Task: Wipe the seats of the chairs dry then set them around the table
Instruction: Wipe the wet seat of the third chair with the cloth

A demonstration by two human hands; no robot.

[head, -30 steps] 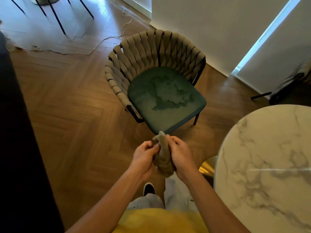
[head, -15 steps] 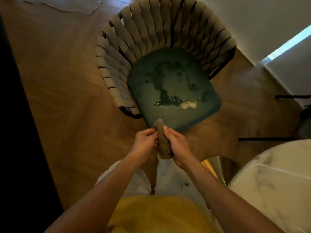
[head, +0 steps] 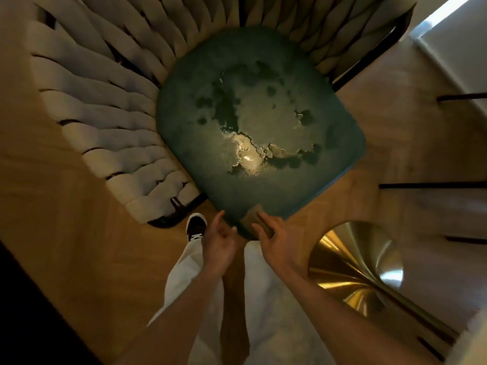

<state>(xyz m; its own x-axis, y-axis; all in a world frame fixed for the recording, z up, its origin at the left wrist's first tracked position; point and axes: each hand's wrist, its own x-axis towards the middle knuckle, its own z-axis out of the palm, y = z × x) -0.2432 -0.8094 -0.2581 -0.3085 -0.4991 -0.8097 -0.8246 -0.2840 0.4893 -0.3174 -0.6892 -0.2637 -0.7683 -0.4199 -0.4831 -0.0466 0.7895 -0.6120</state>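
Observation:
A chair with a woven beige backrest [head: 105, 122] and a green seat [head: 200, 143] fills the view below me. A shiny puddle of water [head: 253, 133] spreads over the seat's middle. My right hand [head: 279, 243] holds a folded brown cloth [head: 257, 219] on the seat's near edge. Just left of the cloth, my left hand [head: 221, 241] hovers at the same edge with relaxed fingers and holds nothing.
The table's gold flared base [head: 355, 272] stands on the wood floor at lower right, close to my right arm. Black legs of another chair [head: 432, 185] show at the right edge. A white wall [head: 453, 67] rises at upper right. My shoe [head: 196, 227] is by the chair's front leg.
I have stepped up and leaned over the chair. My left hand has let go of the cloth; my right hand has brought it down onto the seat's near edge.

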